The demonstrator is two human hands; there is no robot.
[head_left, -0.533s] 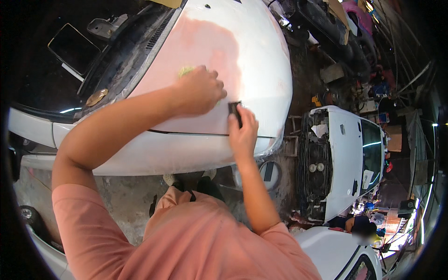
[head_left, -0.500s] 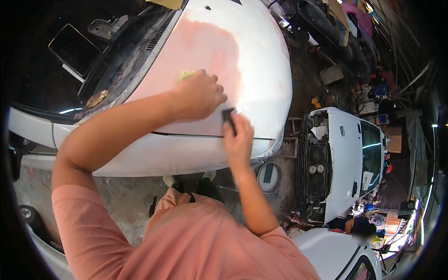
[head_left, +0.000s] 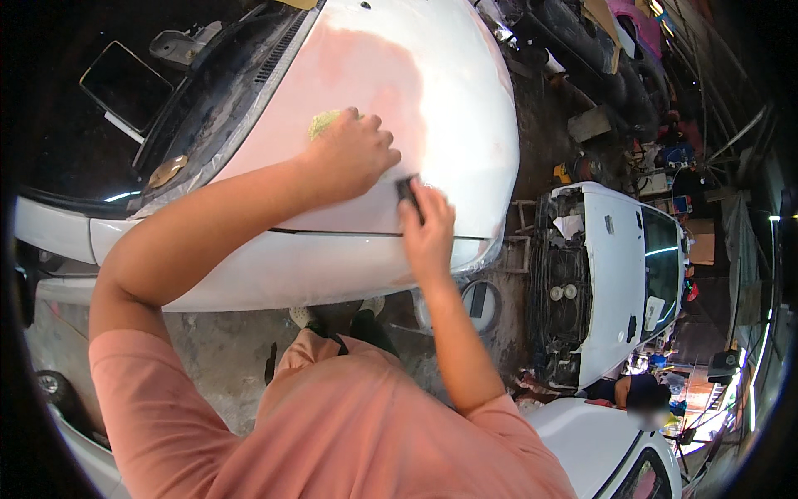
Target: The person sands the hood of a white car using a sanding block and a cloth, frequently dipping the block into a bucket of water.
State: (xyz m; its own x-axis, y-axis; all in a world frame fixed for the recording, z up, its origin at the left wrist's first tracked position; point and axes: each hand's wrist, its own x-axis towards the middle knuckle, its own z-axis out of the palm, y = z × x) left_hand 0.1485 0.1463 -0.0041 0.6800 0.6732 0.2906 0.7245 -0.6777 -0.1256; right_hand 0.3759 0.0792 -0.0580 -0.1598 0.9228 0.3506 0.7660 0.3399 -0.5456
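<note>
The white car hood [head_left: 465, 108] lies in front of me, with a dull pinkish patch [head_left: 357, 75] sanded or primed across its middle. My left hand [head_left: 353, 156] is closed over a rough yellow sponge [head_left: 322, 125] on that patch; part of the sponge sticks out beyond the knuckles. Lower and to the right, my right hand [head_left: 431, 224] grips a small black block [head_left: 408, 193] near the hood's side edge. The block's underside is hidden, so whether it touches the paint is hard to tell.
A dark windshield [head_left: 83, 158] borders the hood at left. On the floor near my feet stands a round pale lid or bucket [head_left: 478, 306]. Another white car [head_left: 611, 283] with its front stripped stands at right, a person [head_left: 636, 391] beyond it, and a white car [head_left: 582, 441] lower right.
More of the yellow sponge shows beside my left hand, which has shifted slightly. My right hand and the black block have moved a little farther up the hood.
</note>
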